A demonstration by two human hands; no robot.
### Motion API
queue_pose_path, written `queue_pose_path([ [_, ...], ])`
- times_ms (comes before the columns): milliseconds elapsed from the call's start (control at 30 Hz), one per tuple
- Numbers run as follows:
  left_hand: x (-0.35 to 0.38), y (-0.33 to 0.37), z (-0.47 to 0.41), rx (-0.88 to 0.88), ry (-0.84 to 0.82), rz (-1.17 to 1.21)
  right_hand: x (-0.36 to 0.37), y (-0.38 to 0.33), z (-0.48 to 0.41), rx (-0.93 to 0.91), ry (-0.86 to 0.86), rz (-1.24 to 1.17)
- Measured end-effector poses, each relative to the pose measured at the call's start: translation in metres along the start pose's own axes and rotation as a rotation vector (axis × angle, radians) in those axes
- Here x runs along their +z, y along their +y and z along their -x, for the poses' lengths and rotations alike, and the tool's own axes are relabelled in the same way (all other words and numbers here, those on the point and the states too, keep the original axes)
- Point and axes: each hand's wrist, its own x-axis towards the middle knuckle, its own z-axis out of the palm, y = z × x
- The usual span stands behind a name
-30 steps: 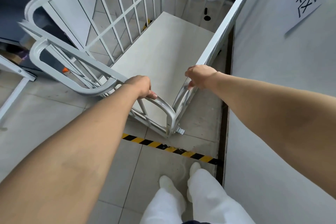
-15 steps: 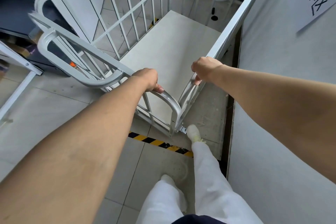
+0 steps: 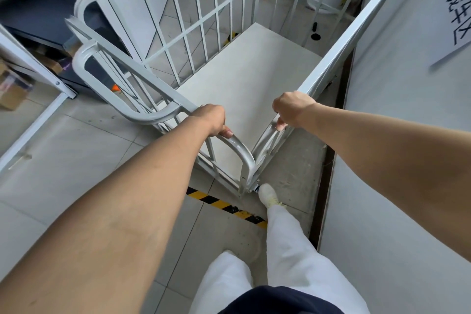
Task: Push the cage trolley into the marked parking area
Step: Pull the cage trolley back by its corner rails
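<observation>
The white metal cage trolley [image 3: 244, 84] stands ahead of me with barred sides and a bare pale floor panel. My left hand [image 3: 212, 120] grips the curved top rail of its near gate. My right hand [image 3: 290, 109] grips the top rail of its right side, close to the near corner. A yellow-and-black striped floor line [image 3: 224, 205] runs just under the trolley's near corner. My right foot in a white shoe [image 3: 267, 195] is planted past that line, beside the trolley's corner caster.
A grey wall [image 3: 397, 135] runs close along the trolley's right side, with a paper sign [image 3: 458, 20] on it. A white frame [image 3: 33, 71], a dark cabinet and cardboard boxes [image 3: 12, 89] stand on the left. Small items lie on the floor beyond the trolley.
The trolley has rolled forward, away from the striped line. My right foot stepped over the line up to the trolley's corner. Both hands keep their grips on the rails.
</observation>
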Motion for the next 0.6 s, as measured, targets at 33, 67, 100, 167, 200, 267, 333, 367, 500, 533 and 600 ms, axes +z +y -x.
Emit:
queue_pose_path([
  [33,-0.0003,0.0001,0.0005,-0.001,-0.002,-0.003,0.0006,0.0,0.0008,0.001,-0.002,-0.004],
  [67,-0.0004,0.0005,0.0002,-0.004,-0.004,-0.006,0.0013,0.0009,0.001,0.001,-0.004,-0.005],
  [100,-0.0006,0.0006,-0.0003,-0.004,-0.004,-0.008,0.0019,0.002,0.0009,-0.003,-0.005,-0.006],
  [167,-0.0002,0.0006,0.0,0.0,-0.003,-0.008,0.0042,0.0028,0.0013,-0.002,0.008,-0.019],
  [200,-0.0009,0.0003,0.0004,0.002,0.002,-0.008,0.0042,0.0024,0.0014,-0.002,0.019,-0.026],
  [267,0.0013,0.0003,0.0018,0.009,0.007,-0.006,0.0061,0.0019,0.0036,0.003,0.022,-0.042],
  [333,0.0012,0.0005,0.0023,0.011,0.021,-0.005,0.0061,0.0026,0.0026,0.012,0.037,-0.052],
  [367,0.0013,0.0004,0.0022,0.014,0.022,-0.005,0.0063,0.0032,0.0019,0.011,0.036,-0.049],
  [500,0.0007,0.0002,0.0026,0.015,0.027,0.01,0.0066,0.0048,-0.0008,0.002,0.032,-0.023],
  [533,0.0006,0.0004,0.003,0.015,0.031,0.013,0.0067,0.0048,-0.0008,0.001,0.026,-0.016],
  [600,0.0004,0.0002,0.0027,0.012,0.034,0.019,0.0052,0.0047,-0.0007,-0.009,0.013,-0.005],
])
